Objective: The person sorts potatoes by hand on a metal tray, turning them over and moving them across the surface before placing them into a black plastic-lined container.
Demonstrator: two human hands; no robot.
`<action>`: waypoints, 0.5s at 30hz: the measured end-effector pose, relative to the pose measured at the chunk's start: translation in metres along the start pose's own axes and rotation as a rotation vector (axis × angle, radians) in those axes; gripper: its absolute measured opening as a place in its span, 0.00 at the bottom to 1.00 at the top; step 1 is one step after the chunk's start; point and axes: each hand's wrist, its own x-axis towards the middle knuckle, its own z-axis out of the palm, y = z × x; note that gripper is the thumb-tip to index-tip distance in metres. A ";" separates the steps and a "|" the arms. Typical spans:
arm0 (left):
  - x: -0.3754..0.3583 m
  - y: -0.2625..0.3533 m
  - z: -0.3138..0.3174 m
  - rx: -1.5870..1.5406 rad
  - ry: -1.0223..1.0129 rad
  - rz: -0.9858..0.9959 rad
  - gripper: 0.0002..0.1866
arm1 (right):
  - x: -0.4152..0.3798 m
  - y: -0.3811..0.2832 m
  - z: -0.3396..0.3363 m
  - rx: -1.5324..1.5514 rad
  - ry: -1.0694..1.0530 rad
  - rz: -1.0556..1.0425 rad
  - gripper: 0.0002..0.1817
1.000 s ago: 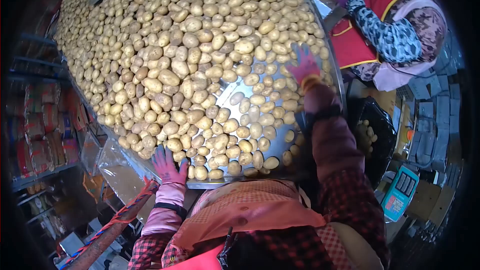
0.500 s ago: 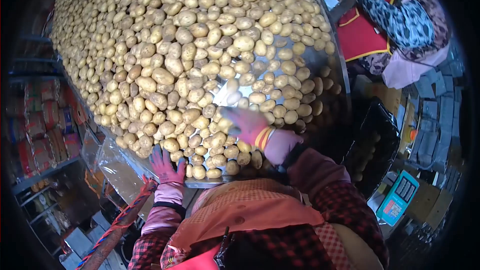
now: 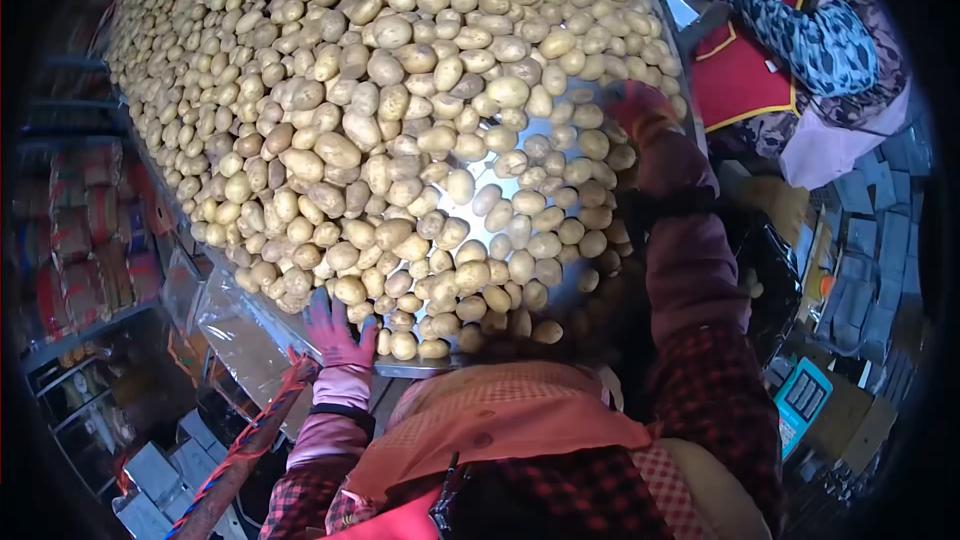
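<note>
A big pile of yellow-brown potatoes [image 3: 380,90] covers a shiny metal table [image 3: 545,140]. My left hand [image 3: 335,330], in a pink glove, lies flat on the table's near rim with fingers spread, touching the nearest potatoes. My right hand [image 3: 640,105], also gloved in pink, reaches out along the table's right edge among the potatoes. Only its back shows, so its fingers and anything in them are hidden. My dark purple sleeve [image 3: 690,260] runs down the right side.
A co-worker in a red vest [image 3: 740,70] stands at the far right corner. A black container [image 3: 775,270] sits below the table's right edge, a teal scale [image 3: 800,400] beneath it. Red sacks on shelves [image 3: 80,240] stand left; a rope-wrapped pole [image 3: 240,445] is near left.
My right hand went from the right edge to the near potatoes by my chest, then swung back out to the right edge. My left hand stayed on the rim.
</note>
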 end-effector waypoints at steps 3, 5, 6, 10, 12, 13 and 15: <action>0.001 0.005 -0.005 -0.004 -0.019 -0.018 0.45 | 0.002 -0.026 -0.020 -0.037 -0.075 -0.028 0.30; 0.003 0.007 -0.006 -0.001 -0.044 -0.028 0.45 | 0.011 -0.036 -0.023 0.094 0.063 -0.054 0.31; 0.003 0.009 -0.007 0.000 -0.045 -0.029 0.45 | 0.014 -0.042 -0.021 0.116 0.057 -0.089 0.34; 0.004 0.009 -0.007 0.004 -0.008 0.014 0.45 | 0.050 -0.064 0.021 -0.165 -0.060 -0.059 0.41; 0.002 0.005 -0.004 0.003 0.006 0.032 0.46 | 0.066 -0.056 0.022 -0.171 -0.111 -0.101 0.40; 0.002 0.004 -0.004 0.010 -0.003 0.025 0.46 | 0.068 -0.049 0.016 -0.181 -0.139 -0.120 0.40; 0.000 0.004 -0.002 0.020 -0.018 0.007 0.46 | 0.066 -0.035 0.007 -0.180 -0.153 -0.235 0.39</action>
